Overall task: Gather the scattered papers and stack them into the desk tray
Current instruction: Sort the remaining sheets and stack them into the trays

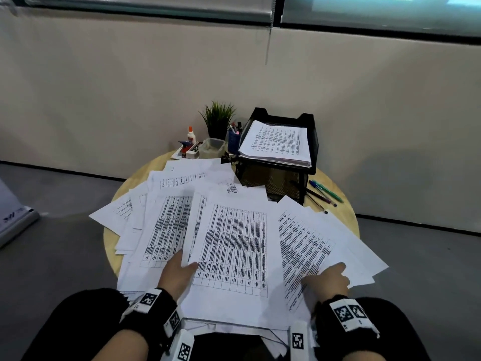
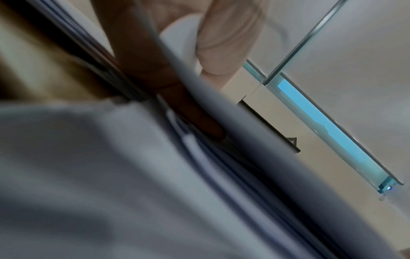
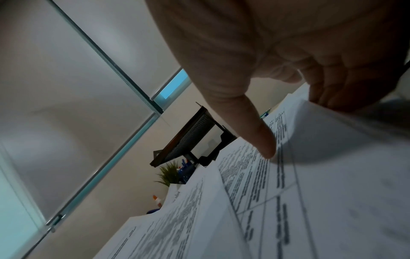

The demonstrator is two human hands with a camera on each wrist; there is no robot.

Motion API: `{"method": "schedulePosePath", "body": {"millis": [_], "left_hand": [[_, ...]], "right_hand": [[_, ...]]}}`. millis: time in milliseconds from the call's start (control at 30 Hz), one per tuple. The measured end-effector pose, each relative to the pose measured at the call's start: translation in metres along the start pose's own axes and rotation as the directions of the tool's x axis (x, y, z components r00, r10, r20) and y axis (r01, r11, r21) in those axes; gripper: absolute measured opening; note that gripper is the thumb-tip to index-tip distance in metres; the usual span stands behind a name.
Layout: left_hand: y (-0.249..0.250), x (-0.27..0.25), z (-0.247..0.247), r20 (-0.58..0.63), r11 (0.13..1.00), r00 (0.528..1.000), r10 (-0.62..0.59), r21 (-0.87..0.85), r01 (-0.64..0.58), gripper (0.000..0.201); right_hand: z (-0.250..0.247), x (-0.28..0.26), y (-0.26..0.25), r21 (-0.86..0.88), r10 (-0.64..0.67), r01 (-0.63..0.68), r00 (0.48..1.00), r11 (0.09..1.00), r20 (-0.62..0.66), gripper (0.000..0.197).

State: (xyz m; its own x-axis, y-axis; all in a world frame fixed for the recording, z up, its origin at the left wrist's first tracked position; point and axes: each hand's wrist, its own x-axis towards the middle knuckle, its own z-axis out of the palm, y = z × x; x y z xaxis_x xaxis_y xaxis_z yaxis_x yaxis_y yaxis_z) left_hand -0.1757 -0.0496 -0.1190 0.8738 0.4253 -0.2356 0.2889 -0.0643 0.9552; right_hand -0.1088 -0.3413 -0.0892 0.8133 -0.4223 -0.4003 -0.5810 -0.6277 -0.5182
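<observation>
Pinching the left edge of the centre sheet [image 1: 231, 246], the left hand [image 1: 177, 276] has its thumb on top of the paper and its fingers slipped underneath; the left wrist view shows the same grip, thumb above and fingers below, among several blurred paper edges. The right hand [image 1: 328, 278] holds the near edge of the angled sheet [image 1: 303, 251] on the right, thumb pressing on its printed face and the other fingers curled under the edge, as the right wrist view shows.

Both sheets belong to the scattered papers [image 1: 166, 204], printed with tables and fanned in overlapping layers across most of the round wooden surface [image 1: 346, 217], some hanging past its near and left rims. At the far right of the surface stands the black mesh desk tray [image 1: 311, 142], its upper tier already carrying a neat stack of printed papers [image 1: 277, 143].

Left of the tray stand a blue pen cup [image 1: 233, 140], a small potted plant [image 1: 218, 119], a clear plastic box [image 1: 212, 148] and a glue bottle [image 1: 191, 135]. Several pens [image 1: 324, 194] lie on the bare wood just right of the tray.
</observation>
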Motion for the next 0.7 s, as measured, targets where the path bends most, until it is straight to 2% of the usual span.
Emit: {"method": "schedulePosePath", "body": {"millis": [100,133,233,300,433,500,567,633,700], "left_hand": [[-0.003,0.003,-0.001,0.002,0.999,1.0,-0.024,0.032,0.024,0.044],[-0.003,0.003,-0.002,0.005,0.999,1.0,-0.023,0.029,0.023,0.044],[-0.001,0.0,-0.003,0.015,0.999,1.0,-0.007,0.041,0.006,0.045],[-0.002,0.002,-0.003,0.014,0.999,1.0,-0.005,0.038,0.004,0.045],[-0.004,0.006,-0.005,0.025,1.0,1.0,-0.001,0.012,0.0,0.041],[-0.007,0.009,-0.005,0.022,1.0,1.0,-0.008,0.021,0.007,0.046],[-0.014,0.016,-0.005,0.03,1.0,0.999,-0.015,-0.003,0.015,0.055],[-0.028,0.026,-0.005,0.027,0.999,1.0,-0.012,-0.052,0.013,0.071],[-0.018,0.02,-0.004,0.033,0.996,0.999,-0.016,-0.087,0.019,0.069]], "right_hand": [[0.0,-0.001,0.0,0.008,-0.073,0.073,0.997,0.997,-0.017,0.088],[0.0,-0.001,0.0,0.001,-0.112,0.112,0.993,0.994,-0.034,0.078],[-0.009,-0.011,-0.002,-0.016,-0.245,0.245,0.966,0.969,-0.087,0.025],[-0.017,-0.016,-0.004,-0.013,-0.298,0.299,0.946,0.954,-0.126,0.006],[-0.049,-0.026,-0.01,0.042,-0.317,0.344,0.899,0.938,-0.303,0.015],[-0.074,-0.034,-0.015,0.081,-0.336,0.394,0.861,0.916,-0.382,0.016],[-0.104,-0.043,-0.021,0.069,-0.371,0.445,0.813,0.893,-0.449,0.018],[-0.133,-0.048,-0.027,0.0,-0.44,0.509,0.743,0.861,-0.505,0.018],[-0.158,-0.045,-0.031,-0.038,-0.501,0.577,0.674,0.816,-0.543,0.017]]}}
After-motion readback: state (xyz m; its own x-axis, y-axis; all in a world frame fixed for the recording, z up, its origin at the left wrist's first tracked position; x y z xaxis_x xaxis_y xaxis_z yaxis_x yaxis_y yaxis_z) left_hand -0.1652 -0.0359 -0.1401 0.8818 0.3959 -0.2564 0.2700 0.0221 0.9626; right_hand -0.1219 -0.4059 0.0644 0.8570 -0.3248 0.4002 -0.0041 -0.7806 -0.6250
